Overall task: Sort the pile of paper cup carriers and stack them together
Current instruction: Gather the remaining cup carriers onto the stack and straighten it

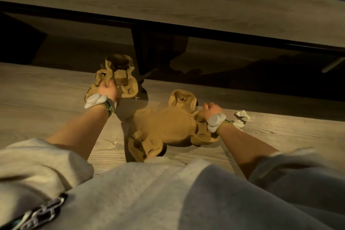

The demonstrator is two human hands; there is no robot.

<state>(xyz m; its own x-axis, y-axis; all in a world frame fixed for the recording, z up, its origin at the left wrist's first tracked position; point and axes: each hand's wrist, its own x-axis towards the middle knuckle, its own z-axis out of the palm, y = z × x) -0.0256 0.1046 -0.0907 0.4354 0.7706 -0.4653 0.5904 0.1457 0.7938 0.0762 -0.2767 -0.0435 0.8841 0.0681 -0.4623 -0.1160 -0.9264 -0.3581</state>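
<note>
Brown moulded-paper cup carriers lie on a pale wooden table [46, 89]. One carrier [119, 74] is at the far left near the table's back edge, and my left hand [107, 89] grips its near rim. A second, larger carrier [168, 127] lies upside down in the middle, overlapping others beneath it. My right hand [211, 109] is closed on its right edge. Both wrists carry white sensor pods on straps.
A crumpled white tissue [241, 118] lies right of my right hand. The table's far edge drops into a dark gap, with a second wooden surface [168, 5] beyond it. My grey sweatshirt fills the bottom of the view.
</note>
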